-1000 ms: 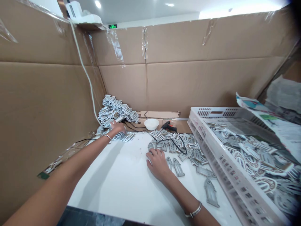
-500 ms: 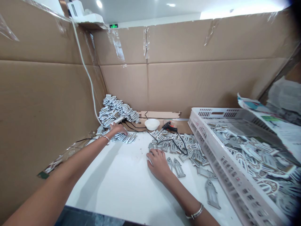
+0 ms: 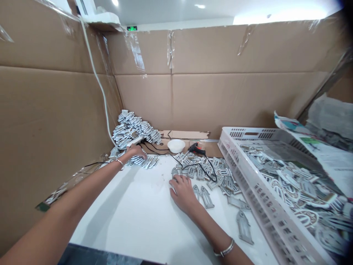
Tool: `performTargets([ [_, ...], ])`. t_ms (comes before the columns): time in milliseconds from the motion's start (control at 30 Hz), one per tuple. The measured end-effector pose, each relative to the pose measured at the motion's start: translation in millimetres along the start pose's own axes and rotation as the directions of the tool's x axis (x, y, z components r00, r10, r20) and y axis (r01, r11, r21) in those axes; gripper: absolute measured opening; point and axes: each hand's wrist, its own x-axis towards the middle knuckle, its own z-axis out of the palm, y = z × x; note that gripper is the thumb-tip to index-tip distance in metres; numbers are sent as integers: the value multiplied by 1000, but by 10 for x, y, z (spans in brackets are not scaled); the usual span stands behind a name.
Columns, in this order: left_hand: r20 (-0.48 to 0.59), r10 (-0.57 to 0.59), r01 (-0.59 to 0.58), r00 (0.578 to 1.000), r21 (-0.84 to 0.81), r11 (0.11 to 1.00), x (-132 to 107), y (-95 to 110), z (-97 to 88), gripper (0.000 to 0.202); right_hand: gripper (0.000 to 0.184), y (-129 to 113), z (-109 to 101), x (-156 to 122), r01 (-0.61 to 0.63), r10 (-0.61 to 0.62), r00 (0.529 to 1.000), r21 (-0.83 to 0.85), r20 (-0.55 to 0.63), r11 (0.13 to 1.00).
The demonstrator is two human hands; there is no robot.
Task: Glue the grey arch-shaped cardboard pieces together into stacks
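Right hand loosely curled (palm down) beside arched grey cutouts.

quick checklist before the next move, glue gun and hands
1. Glue gun away from both hands: ok, it lies on the cardboard behind the table.
2. Black cord clear of the arch-shaped pieces: not ok, it lies across them.
3. Glue gun hot or switched on: cannot tell.
4. Left hand on the row of pieces: ok, it rests on the row.
5. Right hand free: cannot tell, its palm is down and hides anything beneath.
6. Pieces inside the white plastic crate: ok, within its walls.
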Motion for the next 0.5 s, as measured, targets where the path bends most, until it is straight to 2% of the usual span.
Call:
performTargets([
  [100,16,-62,61,998,80,995,-14,25,-123,47,21,0,25,-6,5,-4,1000,34,-24,999],
  [233,-24,-33,36,999,104,994,-63,54,-401,47,20,-25,-100,-15,38,-15,991,177,-130,983],
  [300,-50,-1,5,999,98,995,-95,50,-574,48,20,18,-297,32,82,-16,976,304,-216,949],
  [367,-71,22,-16,997,84,996,-131,29,-749,50,22,161,-582,162,107,20,959,426,-282,898],
  [433,-93,64,-62,994,16,998,-182,-3,-910,53,22,430,-908,395,55,126,930,469,-346,881],
  [500,-117,127,-140,985,-109,984,-266,-25,-1050,53,26,805,-1203,721,-76,275,892,479,-359,875],
])
